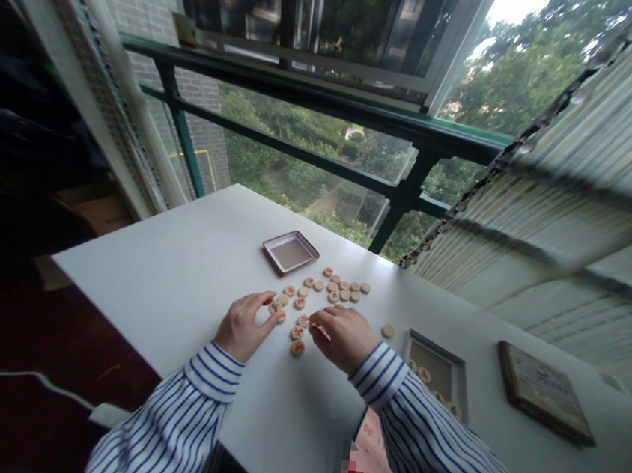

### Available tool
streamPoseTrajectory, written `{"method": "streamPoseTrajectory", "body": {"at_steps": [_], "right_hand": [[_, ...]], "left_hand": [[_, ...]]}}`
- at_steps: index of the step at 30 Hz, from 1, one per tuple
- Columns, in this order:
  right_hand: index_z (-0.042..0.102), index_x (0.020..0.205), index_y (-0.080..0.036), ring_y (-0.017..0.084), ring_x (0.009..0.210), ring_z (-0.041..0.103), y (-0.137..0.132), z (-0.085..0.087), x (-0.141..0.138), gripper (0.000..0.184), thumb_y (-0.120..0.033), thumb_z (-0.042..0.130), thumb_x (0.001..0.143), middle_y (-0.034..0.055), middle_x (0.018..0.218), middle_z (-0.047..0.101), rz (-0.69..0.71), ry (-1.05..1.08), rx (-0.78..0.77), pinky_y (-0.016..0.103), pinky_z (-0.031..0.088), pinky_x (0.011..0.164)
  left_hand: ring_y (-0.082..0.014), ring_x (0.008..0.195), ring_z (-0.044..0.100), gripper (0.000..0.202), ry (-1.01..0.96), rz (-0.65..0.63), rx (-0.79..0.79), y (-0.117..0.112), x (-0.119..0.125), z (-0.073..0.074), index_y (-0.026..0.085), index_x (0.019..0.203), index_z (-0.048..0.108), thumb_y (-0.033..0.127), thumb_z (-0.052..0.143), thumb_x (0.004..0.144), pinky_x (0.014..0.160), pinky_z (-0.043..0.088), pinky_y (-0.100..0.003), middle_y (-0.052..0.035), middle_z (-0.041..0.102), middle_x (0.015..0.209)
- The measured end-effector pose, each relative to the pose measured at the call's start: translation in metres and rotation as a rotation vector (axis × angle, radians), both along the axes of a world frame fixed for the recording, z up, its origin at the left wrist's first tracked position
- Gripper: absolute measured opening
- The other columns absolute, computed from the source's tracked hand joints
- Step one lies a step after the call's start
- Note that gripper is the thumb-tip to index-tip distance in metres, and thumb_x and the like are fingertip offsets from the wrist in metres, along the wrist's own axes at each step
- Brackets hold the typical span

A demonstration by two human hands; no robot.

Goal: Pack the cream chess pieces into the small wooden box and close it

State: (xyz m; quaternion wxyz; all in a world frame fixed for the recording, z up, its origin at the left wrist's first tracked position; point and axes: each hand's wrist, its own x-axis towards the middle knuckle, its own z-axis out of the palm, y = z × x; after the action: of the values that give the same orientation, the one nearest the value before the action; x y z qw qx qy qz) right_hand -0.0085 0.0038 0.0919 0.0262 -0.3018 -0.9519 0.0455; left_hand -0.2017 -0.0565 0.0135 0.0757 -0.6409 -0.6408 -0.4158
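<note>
Between the thumb and fingers of my left hand (pixel 243 325) is a round wooden Chinese chess piece (pixel 275 307) with a dark character. Just below it, near my thumb, another piece (pixel 281 316) lies on the table. My right hand (pixel 344 337) is low over the table, its fingers closed on a Chinese chess piece (pixel 320 330) with red marking, mostly hidden by the fingers. Beside those fingertips runs a short line of red-marked pieces (pixel 297 348). Several more pieces (pixel 344 295), some with no marking showing, lie grouped beyond my right hand.
A shallow square tray (pixel 272 257) stands at the table's far side. Right of my right arm, an open box (pixel 462 380) holds several pieces, with a lone piece (pixel 388 331) near it. A dark flat box (pixel 545 392) lies farther right. Near the front edge is a pink-screened device (pixel 376 442).
</note>
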Motion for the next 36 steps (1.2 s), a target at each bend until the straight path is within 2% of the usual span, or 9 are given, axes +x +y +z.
{"method": "streamPoseTrajectory", "body": {"at_steps": [9, 15, 20, 36], "right_hand": [[0.061, 0.097, -0.021, 0.016, 0.082, 0.057, 0.0, 0.007, 0.01, 0.024, -0.03, 0.041, 0.085, 0.0051, 0.085, 0.065, -0.036, 0.03, -0.026, 0.027, 0.036, 0.069], [0.059, 0.095, -0.021, 0.015, 0.081, 0.057, 0.001, 0.005, 0.02, 0.022, -0.03, 0.041, 0.086, 0.0042, 0.086, 0.065, -0.04, 0.076, -0.005, 0.027, 0.035, 0.068], [0.059, 0.095, -0.021, 0.015, 0.081, 0.057, 0.001, 0.005, 0.027, 0.021, -0.029, 0.043, 0.085, 0.0044, 0.084, 0.065, -0.059, 0.102, 0.006, 0.026, 0.035, 0.068], [0.06, 0.096, -0.021, 0.014, 0.079, 0.056, 0.0, 0.003, 0.06, 0.022, -0.029, 0.043, 0.085, 0.0041, 0.084, 0.065, -0.136, 0.176, 0.005, 0.026, 0.037, 0.07]], "left_hand": [[-0.0181, 0.079, 0.061, 0.028, 0.029, -0.031, 0.032, 0.001, 0.016, 0.016, 0.017, 0.101, 0.054, 0.025, 0.057, 0.074, 0.075, 0.048, -0.032, -0.0048, 0.064, 0.085], [-0.0189, 0.085, 0.06, 0.027, 0.057, -0.059, 0.035, 0.002, 0.027, 0.023, 0.017, 0.101, 0.053, 0.025, 0.057, 0.075, 0.079, 0.047, -0.032, -0.006, 0.064, 0.09], [-0.0189, 0.083, 0.06, 0.027, 0.052, -0.086, 0.026, 0.003, 0.036, 0.03, 0.019, 0.099, 0.053, 0.026, 0.059, 0.074, 0.078, 0.047, -0.033, -0.0051, 0.065, 0.088], [-0.0176, 0.076, 0.061, 0.026, 0.049, -0.19, 0.051, 0.012, 0.062, 0.037, 0.017, 0.098, 0.054, 0.027, 0.058, 0.074, 0.076, 0.046, -0.034, -0.004, 0.065, 0.079]]}}
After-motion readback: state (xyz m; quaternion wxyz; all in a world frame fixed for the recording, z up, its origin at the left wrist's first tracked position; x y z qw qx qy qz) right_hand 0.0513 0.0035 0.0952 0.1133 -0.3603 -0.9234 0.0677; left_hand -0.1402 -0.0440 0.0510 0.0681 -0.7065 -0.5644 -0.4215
